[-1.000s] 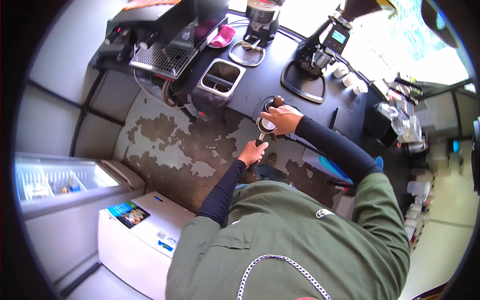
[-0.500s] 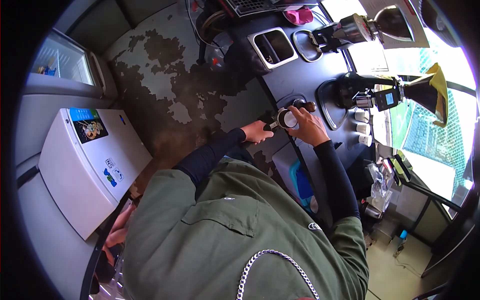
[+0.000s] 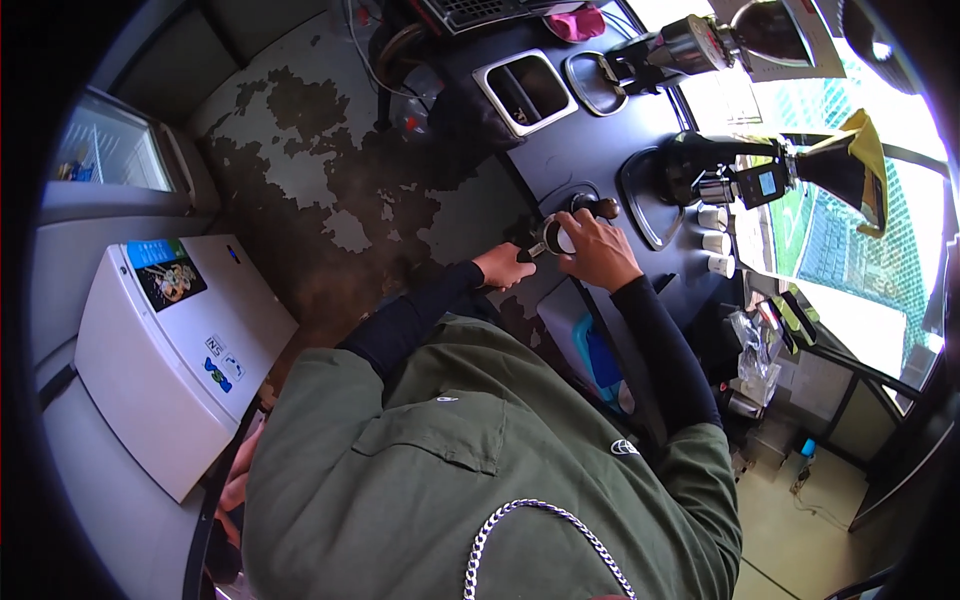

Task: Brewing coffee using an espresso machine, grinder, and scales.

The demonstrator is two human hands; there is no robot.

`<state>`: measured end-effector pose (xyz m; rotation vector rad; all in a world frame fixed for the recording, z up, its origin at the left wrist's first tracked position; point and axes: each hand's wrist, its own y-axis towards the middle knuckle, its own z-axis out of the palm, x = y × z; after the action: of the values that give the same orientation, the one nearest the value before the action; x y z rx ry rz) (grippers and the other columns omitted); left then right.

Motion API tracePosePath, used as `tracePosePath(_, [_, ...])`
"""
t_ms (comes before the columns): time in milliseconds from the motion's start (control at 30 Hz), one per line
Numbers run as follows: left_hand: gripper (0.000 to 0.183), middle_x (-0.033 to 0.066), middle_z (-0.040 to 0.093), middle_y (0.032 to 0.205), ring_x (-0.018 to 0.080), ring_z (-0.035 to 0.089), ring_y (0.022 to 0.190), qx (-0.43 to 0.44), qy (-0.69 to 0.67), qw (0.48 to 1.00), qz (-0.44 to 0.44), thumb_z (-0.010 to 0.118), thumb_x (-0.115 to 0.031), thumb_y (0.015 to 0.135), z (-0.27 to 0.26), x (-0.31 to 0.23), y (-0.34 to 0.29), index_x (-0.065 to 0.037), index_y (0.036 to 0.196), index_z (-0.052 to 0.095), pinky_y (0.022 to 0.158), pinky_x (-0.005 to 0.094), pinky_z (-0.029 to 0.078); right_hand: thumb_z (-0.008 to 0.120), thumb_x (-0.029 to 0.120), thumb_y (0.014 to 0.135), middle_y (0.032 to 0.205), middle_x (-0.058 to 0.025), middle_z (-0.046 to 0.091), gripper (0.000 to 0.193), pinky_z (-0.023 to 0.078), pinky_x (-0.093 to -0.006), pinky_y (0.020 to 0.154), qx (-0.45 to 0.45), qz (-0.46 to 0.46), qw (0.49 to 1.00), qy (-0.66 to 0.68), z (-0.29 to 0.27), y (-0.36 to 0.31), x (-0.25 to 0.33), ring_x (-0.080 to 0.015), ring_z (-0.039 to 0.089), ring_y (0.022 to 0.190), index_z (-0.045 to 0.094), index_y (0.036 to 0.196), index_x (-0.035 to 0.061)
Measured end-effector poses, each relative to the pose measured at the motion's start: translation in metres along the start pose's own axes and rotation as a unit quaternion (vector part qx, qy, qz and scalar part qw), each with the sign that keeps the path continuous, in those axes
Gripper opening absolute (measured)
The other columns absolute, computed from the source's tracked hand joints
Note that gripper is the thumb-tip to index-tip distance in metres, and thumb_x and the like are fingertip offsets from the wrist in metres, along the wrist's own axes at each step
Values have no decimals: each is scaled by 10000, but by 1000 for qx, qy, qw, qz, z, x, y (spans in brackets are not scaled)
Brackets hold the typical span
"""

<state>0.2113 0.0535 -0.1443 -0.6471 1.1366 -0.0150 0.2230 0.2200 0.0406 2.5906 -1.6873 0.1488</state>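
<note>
My left hand (image 3: 503, 267) is closed around the dark handle of a portafilter (image 3: 541, 246), held near the counter's front edge. Beside its metal head, my right hand (image 3: 603, 252) curls its fingers around a small round pale cup (image 3: 566, 241), partly hidden by those fingers. Whether the cup touches the portafilter's rim, I cannot tell. Just beyond the right hand, a tamper (image 3: 605, 208) with a brown knob lies by a round dark mat (image 3: 572, 192).
Two coffee grinders (image 3: 745, 185) (image 3: 690, 45) stand along the window side. Several white cups (image 3: 716, 241) line the counter (image 3: 560, 160) at right. A metal-rimmed knock box (image 3: 483, 92) sits farther back. A white fridge (image 3: 190, 350) stands at left.
Both hands have shifted slightly left in the view with the portafilter. My right fingers now cover more of the round cup, which appears turned on its side.
</note>
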Motion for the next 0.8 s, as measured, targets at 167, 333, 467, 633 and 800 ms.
tracePosePath(167, [292,48,583,693,130,545,510,3,24,999,-26,643,-276,950,-4,10,10,2,1008,577,463,322,475,706,522,861,1010,-175,700,550,545,-460,825,269,237,932,-53,1,24,-5,-363,704,955,656,1164,66])
tracePosePath(333, [284,50,586,698,125,537,503,-7,21,1000,0,642,-267,957,0,4,8,8,964,574,454,321,466,765,439,836,1036,-189,656,589,546,-455,738,150,35,987,-40,-8,-1,-10,-341,718,844,583,1268,83])
tracePosePath(467, [272,35,579,686,114,528,493,-5,-8,1000,-28,643,-275,964,-3,-4,1,-10,952,581,453,307,456,694,564,860,1011,-213,652,646,546,-446,741,312,224,919,-91,21,21,-21,-331,719,849,591,1269,74])
tracePosePath(633, [277,4,550,649,100,513,486,-14,-22,1000,-12,646,-287,965,-1,-10,-8,-51,841,569,458,301,443,743,516,815,937,-138,683,563,557,-451,684,120,14,992,-31,6,-10,-17,-363,713,761,621,1216,141])
tracePosePath(800, [254,12,571,676,103,530,507,2,-20,999,-50,647,-281,961,-2,-12,-7,-43,892,590,451,283,449,712,607,789,835,-146,692,652,550,-463,696,251,203,945,-41,16,10,-14,-337,722,758,611,1109,48])
